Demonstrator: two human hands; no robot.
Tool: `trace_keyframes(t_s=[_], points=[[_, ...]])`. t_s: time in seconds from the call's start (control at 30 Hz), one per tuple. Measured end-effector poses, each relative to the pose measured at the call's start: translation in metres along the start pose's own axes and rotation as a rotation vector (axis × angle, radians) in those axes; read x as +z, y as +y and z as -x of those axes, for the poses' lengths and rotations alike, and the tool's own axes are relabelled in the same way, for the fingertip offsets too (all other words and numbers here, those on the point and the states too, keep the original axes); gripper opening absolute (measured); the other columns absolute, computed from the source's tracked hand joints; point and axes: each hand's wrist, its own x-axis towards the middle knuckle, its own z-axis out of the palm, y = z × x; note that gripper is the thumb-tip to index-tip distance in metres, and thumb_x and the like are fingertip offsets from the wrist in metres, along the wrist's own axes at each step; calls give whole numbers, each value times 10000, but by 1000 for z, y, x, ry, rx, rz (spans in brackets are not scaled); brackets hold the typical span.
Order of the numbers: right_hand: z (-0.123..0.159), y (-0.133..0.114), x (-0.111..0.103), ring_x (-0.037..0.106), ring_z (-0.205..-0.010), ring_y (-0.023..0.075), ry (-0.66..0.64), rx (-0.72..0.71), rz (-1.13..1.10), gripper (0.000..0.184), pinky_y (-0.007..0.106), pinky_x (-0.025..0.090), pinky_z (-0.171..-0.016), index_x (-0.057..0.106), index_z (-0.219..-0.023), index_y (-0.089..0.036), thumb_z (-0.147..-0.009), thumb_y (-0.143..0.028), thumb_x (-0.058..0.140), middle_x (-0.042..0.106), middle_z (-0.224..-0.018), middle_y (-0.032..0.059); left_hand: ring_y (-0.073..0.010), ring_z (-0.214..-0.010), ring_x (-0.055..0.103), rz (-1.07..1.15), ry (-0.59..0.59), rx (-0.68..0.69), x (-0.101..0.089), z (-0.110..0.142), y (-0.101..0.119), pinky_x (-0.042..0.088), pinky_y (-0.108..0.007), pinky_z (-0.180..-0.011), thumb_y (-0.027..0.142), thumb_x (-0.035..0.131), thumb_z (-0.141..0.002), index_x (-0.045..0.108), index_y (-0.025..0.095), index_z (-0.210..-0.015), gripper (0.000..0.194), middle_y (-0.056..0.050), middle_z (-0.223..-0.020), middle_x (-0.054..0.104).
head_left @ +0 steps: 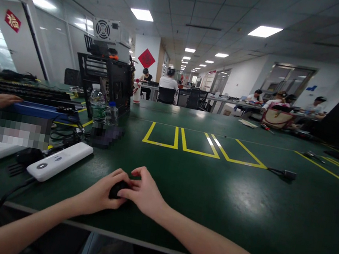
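Note:
Just in from the front edge of the green table, a small black rounded object (117,189) sits between my two hands; fingers cover much of it, and its kind cannot be made out. My left hand (101,190) curls around its left side, thumb low and fingers over the top. From the right, my right hand (147,194) closes on it with thumb and fingers, its index finger bent up. The two hands meet at the fingertips.
Left of my hands lie a white power strip (60,161), black cables, plastic bottles (97,104) and an open computer case (105,80). Another person's hand (1,101) rests on a blue rail. Ahead are yellow tape outlines (199,153) and a black connector (287,174).

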Motion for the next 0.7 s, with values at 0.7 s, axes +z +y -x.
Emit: trace_keyframes(t_s=[0.7], points=[[19, 40, -172, 585, -795, 168, 280, -19, 473, 227, 361, 473, -710, 505, -949, -200, -743, -293, 503, 548, -947, 38, -246, -1058, 459, -360, 141, -249, -61, 88, -63, 367, -344, -897, 266, 523, -636, 494, 238, -945, 312, -19, -1186, 474]])
